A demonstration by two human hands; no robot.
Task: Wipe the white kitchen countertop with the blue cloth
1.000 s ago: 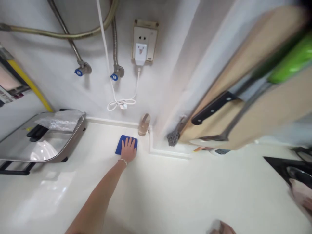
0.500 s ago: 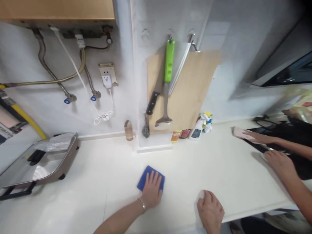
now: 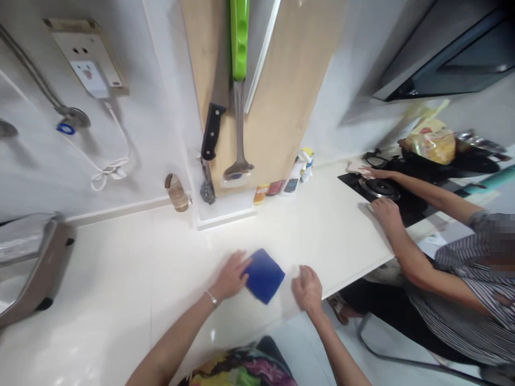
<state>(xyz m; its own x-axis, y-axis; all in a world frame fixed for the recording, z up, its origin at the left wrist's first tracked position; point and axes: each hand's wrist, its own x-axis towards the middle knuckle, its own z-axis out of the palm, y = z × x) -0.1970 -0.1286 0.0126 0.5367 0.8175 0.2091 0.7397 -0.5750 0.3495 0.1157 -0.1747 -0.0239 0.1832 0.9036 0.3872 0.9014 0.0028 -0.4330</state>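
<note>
A folded blue cloth (image 3: 264, 276) lies flat on the white counter in front of me. My left hand (image 3: 231, 276), with a bracelet at the wrist, is at the cloth's left corner. Its fingers are apart, and their tips touch the cloth's edge; they are slightly blurred. To the right of the cloth, apart from it, my right hand (image 3: 308, 287) rests near the counter's front edge, fingers curled into a loose fist with nothing visible in them.
At right, another person's hand (image 3: 368, 171) presses a pale cloth beside the black stove (image 3: 414, 206); their other hand (image 3: 386, 209) leans on the counter. A cutting board (image 3: 281, 96), knife (image 3: 213, 128) and green-handled ladle (image 3: 239, 96) hang ahead. Bottles stand below. An electric pan (image 3: 44, 273) sits left.
My view has shifted right and down. My left hand has slid from the top of the blue cloth to its left corner. My right hand stays curled, now closer to the cloth.
</note>
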